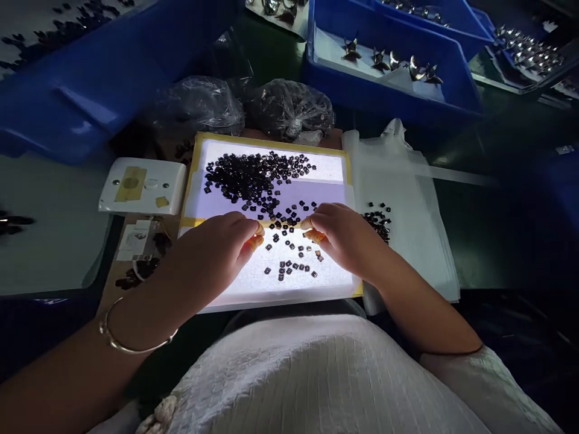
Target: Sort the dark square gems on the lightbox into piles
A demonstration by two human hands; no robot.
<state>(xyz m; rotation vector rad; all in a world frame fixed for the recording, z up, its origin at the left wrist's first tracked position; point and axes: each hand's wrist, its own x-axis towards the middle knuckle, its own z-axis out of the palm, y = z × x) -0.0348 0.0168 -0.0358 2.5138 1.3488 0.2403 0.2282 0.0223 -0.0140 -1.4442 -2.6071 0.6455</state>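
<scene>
My left hand hovers over the left part of a lit white panel with yellow tape edges. Its thumb and forefinger, in yellowish finger covers, are drawn together; whatever lies between them is too small to make out. On the right, my right hand has its covered thumb and forefinger slightly apart, close to loose pieces. Small dark square pieces with light centres are scattered between and below the hands. A dense heap of such pieces covers the panel's upper left.
A white wall-type switch plate sits left of the panel. White sheets lie at the right, with more dark pieces. Behind are clear plastic bags and a blue bin holding shiny metal parts. Another blue bin stands upper left.
</scene>
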